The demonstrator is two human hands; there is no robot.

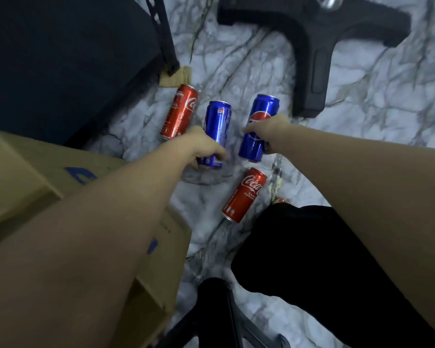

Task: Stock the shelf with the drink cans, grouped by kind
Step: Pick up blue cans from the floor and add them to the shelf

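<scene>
Left hand (201,149) curled round blue can (217,133) | right hand (268,131) gripping second blue can (258,129), at 3 o'clock | red cans (244,195) at 10 and 5 o'clock, floor (362,109) | rigid, slick, dentable; grasp mid-body.

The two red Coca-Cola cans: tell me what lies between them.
In the head view, the left blue Pepsi can, gripped by the left hand, lies between the far red can and the near red can.
</scene>
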